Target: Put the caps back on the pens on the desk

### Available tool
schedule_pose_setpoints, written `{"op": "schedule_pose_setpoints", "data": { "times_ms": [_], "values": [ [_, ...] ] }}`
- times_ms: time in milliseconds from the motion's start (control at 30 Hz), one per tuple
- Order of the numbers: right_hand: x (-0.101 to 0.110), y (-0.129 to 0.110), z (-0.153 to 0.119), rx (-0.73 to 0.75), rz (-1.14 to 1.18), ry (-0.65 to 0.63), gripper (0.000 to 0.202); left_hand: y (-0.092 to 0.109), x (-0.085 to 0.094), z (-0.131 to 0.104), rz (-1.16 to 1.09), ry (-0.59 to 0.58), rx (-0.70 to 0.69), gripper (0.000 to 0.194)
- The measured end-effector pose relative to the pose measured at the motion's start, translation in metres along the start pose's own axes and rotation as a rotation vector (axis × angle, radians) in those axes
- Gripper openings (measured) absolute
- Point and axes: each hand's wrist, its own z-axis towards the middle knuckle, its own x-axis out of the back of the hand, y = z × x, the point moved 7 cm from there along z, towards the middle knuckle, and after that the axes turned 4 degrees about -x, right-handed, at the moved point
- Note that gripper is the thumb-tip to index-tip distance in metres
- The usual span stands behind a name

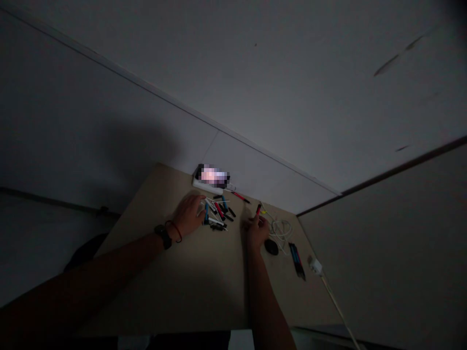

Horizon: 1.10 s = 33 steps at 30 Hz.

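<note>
1. On a dim tabletop (175, 291), a loose pile of pen parts (219, 210), in blue, red, black and white, lies between the person's two hands; take this pile as the clock's centre, with 12 at the top of the view.
2. The left hand (188, 214) is at 9 o'clock, right at the pile's edge, thumb and fingertips apart beside a blue part and some white sticks; I cannot tell whether it grips any of them.
3. A dark watch (163, 236) and a red bracelet (177, 230) circle that wrist.
4. The right hand (259, 233), at 4 o'clock, pinches a red pen piece (258, 209), which pokes up from the fingertips toward 12.
5. At 12 o'clock, a lit phone (214, 176), its screen blurred, leans on a white box (207, 186) against the wall (251, 165).
6. A red pen (241, 197) lies apart at 2 o'clock.
7. Now centre the clock on the right hand: a coiled white cable (280, 229) is at 3, a round black object (271, 246) just beside the hand at 4.
8. Farther out at 4 lie a bundle of pens (296, 261) and, past it, a white plug (315, 265) on a cord.
</note>
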Motion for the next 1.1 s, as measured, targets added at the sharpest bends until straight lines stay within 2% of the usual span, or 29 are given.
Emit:
{"op": "schedule_pose_setpoints", "data": {
  "times_ms": [167, 233, 300, 367, 433, 500, 567, 667, 800, 967, 1100],
  "values": [
    [0.006, -0.002, -0.007, -0.016, 0.195, 0.05, 0.04, 0.004, 0.003, 0.001, 0.008, -0.009, -0.005, 0.038],
    [0.003, -0.005, -0.014, -0.02, 0.22, 0.061, 0.039, 0.019, 0.006, -0.001, -0.019, -0.003, -0.063, 0.038],
    [-0.003, -0.011, -0.023, -0.009, 0.217, 0.065, 0.039, 0.046, 0.005, -0.009, -0.054, -0.032, -0.17, 0.04],
    [-0.011, -0.019, -0.031, 0.029, 0.198, 0.059, 0.04, 0.081, -0.007, -0.024, -0.099, -0.168, -0.339, 0.036],
    [-0.019, -0.025, -0.036, 0.055, 0.195, 0.016, 0.039, 0.115, -0.028, -0.049, -0.159, -0.404, -0.554, 0.031],
    [-0.023, -0.025, -0.036, 0.029, 0.24, 0.008, 0.038, 0.134, -0.044, -0.071, -0.185, -0.569, -0.699, 0.029],
    [-0.024, -0.023, -0.035, -0.014, 0.298, 0.025, 0.037, 0.139, -0.056, -0.083, -0.173, -0.659, -0.731, 0.029],
    [-0.029, -0.021, -0.033, -0.038, 0.356, 0.021, 0.038, 0.133, -0.066, -0.085, -0.13, -0.717, -0.684, 0.033],
    [-0.038, -0.019, -0.03, -0.075, 0.447, -0.024, 0.041, 0.129, -0.074, -0.078, -0.067, -0.732, -0.634, 0.038],
    [-0.038, -0.008, -0.019, -0.187, 0.587, -0.036, 0.04, 0.133, -0.089, -0.068, 0.007, -0.724, -0.627, 0.047],
    [-0.042, -0.004, -0.012, -0.284, 0.755, -0.133, 0.037, 0.13, -0.099, -0.061, 0.043, -0.72, -0.604, 0.052]
  ]
}}
